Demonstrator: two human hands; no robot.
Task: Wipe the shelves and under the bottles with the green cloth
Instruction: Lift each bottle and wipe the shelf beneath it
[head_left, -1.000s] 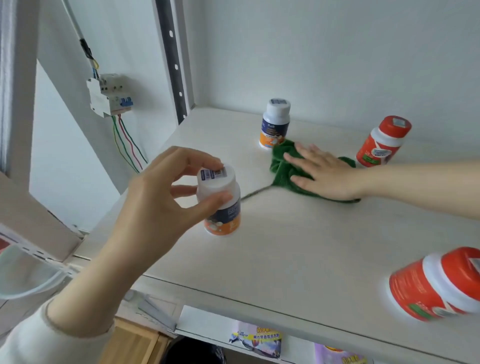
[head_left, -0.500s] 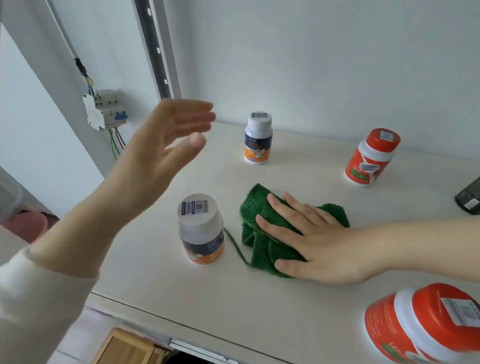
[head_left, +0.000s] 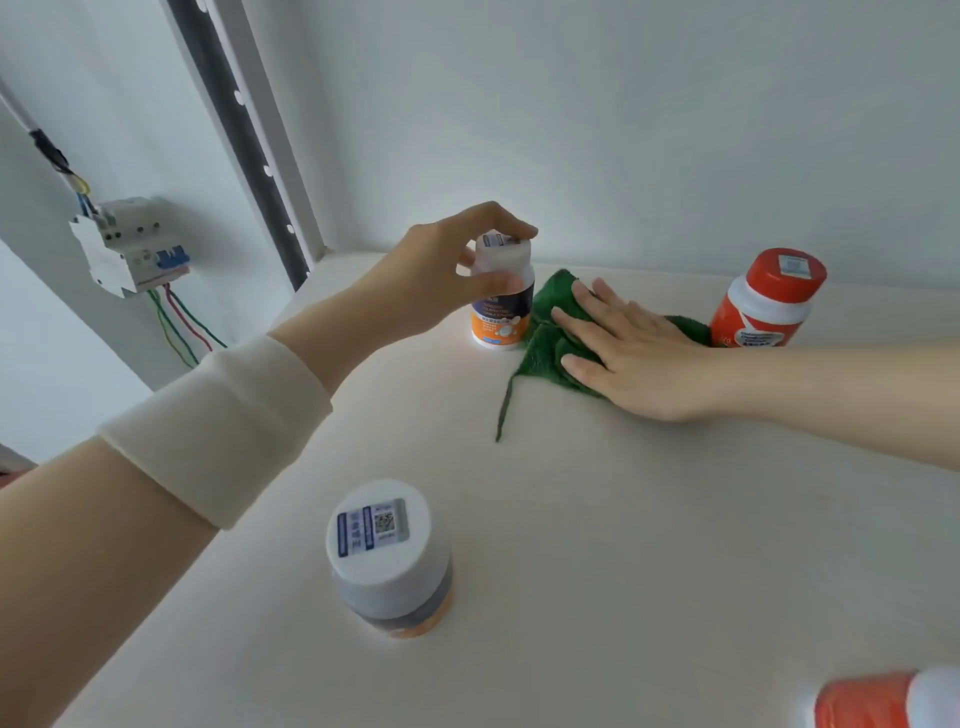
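— Where's the green cloth (head_left: 550, 332) sitting?

— Flat on the shelf (head_left: 623, 519), pinned under the right hand (head_left: 639, 358). That hand is spread open, palm down, fingers pointing toward the left hand; it presses rather than grips.

— Which way does the cloth run?

— Its long axis goes from beside the red-capped bottle (head_left: 763, 299), behind the right wrist, across to the white-capped bottle (head_left: 501, 296). One corner points up toward the back wall (head_left: 571, 130). A loose green thread (head_left: 504, 410) trails from its near edge toward us.

— And the left hand (head_left: 441, 280)?

— Curled around the cap of that white-capped bottle, thumb in front, fingers over the top. The bottle is upright; whether its base is touching the shelf, I cannot tell. The cloth's edge is just beside it, touching or nearly so.

— Any room to move?

— Plenty of bare shelf on our side of the right hand. A second white-capped bottle (head_left: 389, 556) stands well apart, below the left forearm and its white sleeve (head_left: 218, 431). Behind both hands the wall closes the shelf; past the left hand, a dark slotted upright (head_left: 244, 140) marks the corner. Another red bottle (head_left: 893, 701) pokes in, blurred, near the right elbow's side.
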